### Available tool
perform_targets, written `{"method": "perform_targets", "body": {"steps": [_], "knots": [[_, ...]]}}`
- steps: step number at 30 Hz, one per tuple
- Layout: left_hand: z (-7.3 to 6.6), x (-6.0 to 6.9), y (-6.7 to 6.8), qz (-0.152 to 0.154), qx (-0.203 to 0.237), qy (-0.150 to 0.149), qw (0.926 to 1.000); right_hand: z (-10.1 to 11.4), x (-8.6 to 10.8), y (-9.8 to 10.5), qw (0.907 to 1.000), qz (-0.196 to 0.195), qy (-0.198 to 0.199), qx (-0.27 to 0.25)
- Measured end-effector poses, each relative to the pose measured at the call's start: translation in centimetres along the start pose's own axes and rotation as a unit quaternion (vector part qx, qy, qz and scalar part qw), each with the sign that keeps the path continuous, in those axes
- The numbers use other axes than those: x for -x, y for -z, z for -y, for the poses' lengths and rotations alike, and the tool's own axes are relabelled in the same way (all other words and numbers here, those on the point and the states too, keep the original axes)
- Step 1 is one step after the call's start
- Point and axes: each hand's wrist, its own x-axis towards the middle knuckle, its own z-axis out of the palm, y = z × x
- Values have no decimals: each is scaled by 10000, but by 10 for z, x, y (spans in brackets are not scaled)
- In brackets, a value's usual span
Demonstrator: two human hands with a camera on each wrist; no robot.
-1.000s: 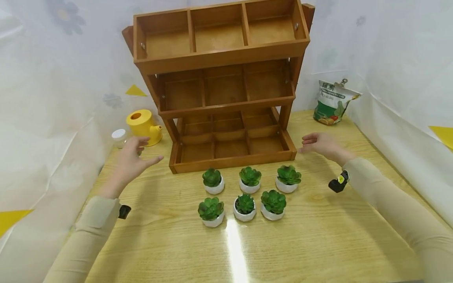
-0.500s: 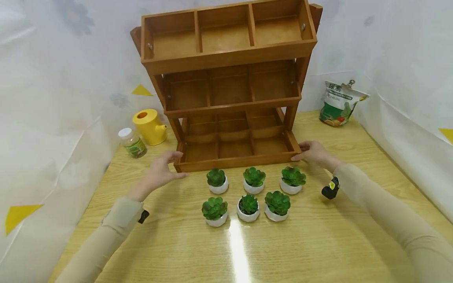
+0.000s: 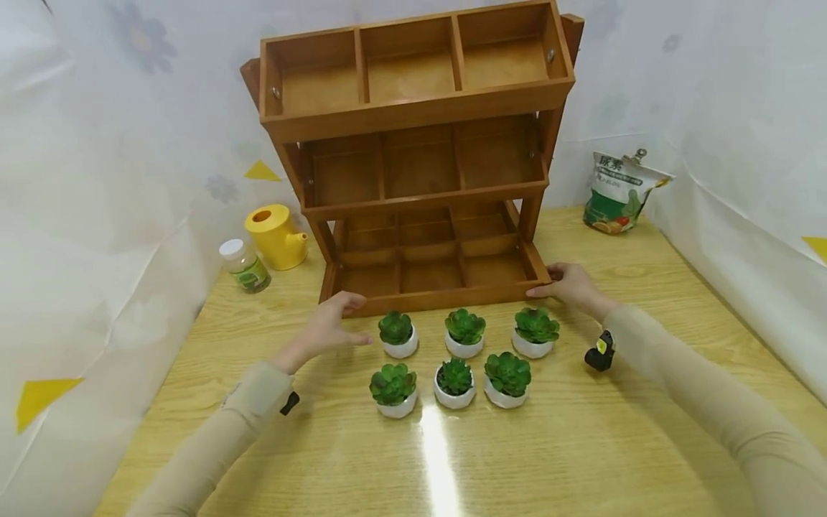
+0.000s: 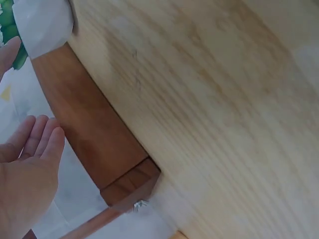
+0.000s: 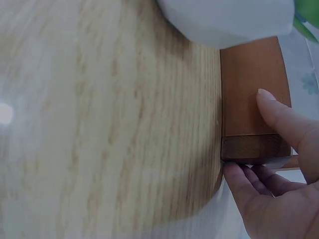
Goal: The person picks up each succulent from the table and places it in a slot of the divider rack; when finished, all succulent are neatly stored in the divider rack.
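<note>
A three-tier brown wooden plant shelf [image 3: 426, 298] with divided compartments stands at the back of the table. My right hand [image 3: 573, 289] grips its lower right front corner: in the right wrist view the thumb [image 5: 279, 112] lies on the front board and the fingers curl along the end. My left hand [image 3: 326, 332] holds nothing. Its thumb and fingers are spread, close to the shelf's lower front board and just left of a small potted succulent [image 3: 399, 343] in a white pot. In the left wrist view, that hand's fingers [image 4: 40, 137] appear beside the board.
Several more potted succulents, such as one in the front row [image 3: 394, 406], stand before the shelf. A yellow watering can [image 3: 281, 240] and a white-lidded jar [image 3: 248, 273] are at the left. A clipped green-and-white bag [image 3: 617, 197] stands back right.
My left hand has moved right, from near the jar past the shelf's left corner to the succulents. My right hand has moved left and taken hold of the shelf's right corner.
</note>
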Motion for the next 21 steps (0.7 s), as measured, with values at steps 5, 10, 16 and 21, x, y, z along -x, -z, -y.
{"method": "perform_targets", "body": {"steps": [5, 10, 16, 21], "knots": [[-1, -2, -10, 109, 57, -67, 9999, 0, 0, -2, 10000, 16, -25, -25], [-2, -5, -17, 240, -30, -257, 9994, 0, 1, -2, 10000, -21, -28, 20], [-7, -7, -24, 361, 44, -441, 9984, -1, 1, -1, 10000, -15, -17, 42], [-9, -8, -30, 477, 79, -370, 9981, -1, 0, -1, 10000, -2, 3, 45]]}}
